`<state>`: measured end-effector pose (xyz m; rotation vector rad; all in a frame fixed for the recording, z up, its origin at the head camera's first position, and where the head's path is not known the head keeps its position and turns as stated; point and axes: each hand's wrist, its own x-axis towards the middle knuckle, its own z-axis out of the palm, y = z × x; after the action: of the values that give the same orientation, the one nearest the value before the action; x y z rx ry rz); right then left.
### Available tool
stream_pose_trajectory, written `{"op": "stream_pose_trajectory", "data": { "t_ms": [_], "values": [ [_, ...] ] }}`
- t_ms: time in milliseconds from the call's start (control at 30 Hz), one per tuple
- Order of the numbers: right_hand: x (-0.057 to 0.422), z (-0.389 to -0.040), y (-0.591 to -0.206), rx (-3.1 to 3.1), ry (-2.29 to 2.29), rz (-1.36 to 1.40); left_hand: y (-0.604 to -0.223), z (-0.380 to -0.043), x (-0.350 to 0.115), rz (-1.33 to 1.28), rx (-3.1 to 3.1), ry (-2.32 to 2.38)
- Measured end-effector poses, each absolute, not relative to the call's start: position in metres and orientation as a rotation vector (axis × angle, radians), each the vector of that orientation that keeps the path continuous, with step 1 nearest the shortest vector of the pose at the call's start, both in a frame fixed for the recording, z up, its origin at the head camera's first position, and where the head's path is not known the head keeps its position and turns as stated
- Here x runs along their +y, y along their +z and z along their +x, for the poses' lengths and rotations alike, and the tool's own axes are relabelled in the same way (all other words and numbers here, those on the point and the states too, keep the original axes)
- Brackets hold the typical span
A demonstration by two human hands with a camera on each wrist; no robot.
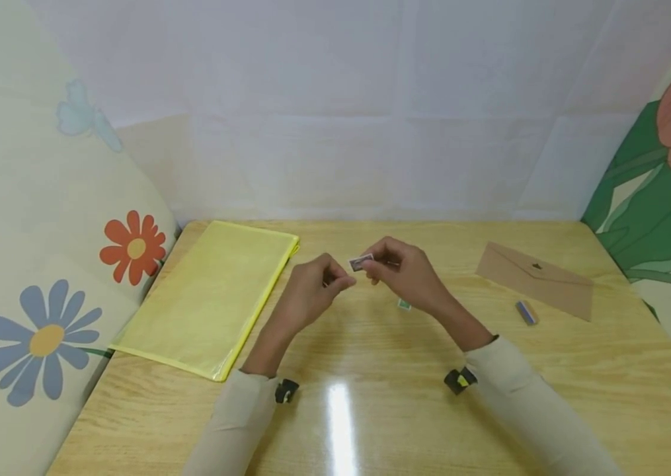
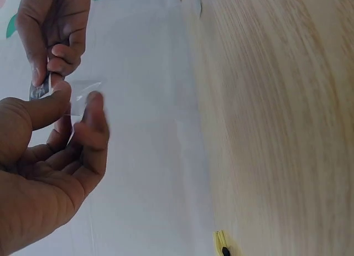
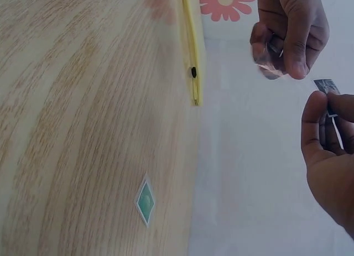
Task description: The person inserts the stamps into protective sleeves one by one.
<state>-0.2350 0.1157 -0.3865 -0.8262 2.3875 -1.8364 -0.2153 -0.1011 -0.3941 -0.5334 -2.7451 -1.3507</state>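
My right hand [image 1: 403, 274] pinches a small dark postage stamp [image 1: 360, 263] with a white border between thumb and fingers. Just left of it, my left hand [image 1: 311, 291] holds a small piece of clear plastic film [image 2: 82, 95], hard to make out in the head view. The film also shows as a shiny patch [image 3: 267, 67] beneath the left fingers in the right wrist view. Both hands are raised over the table, fingertips close together. A green stamp [image 3: 145, 202] lies on the wood, partly hidden behind the right forearm in the head view.
A yellow zip folder [image 1: 210, 297] lies on the wooden table [image 1: 406, 423] at the left. To the right are a brown envelope [image 1: 540, 281] and a small blue-and-white eraser-like block [image 1: 527, 313]. White cloth [image 1: 341, 158] hangs behind the table; floral cloth lines both sides.
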Motion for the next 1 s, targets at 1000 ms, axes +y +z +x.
{"op": "stream_pose_trajectory", "data": {
  "t_ms": [1000],
  "values": [
    [0.1201, -0.2351, -0.3885, 2.506, -1.806, -0.879, -0.3942, -0.214, -0.0979, -0.64, -2.625, -1.67]
  ]
}}
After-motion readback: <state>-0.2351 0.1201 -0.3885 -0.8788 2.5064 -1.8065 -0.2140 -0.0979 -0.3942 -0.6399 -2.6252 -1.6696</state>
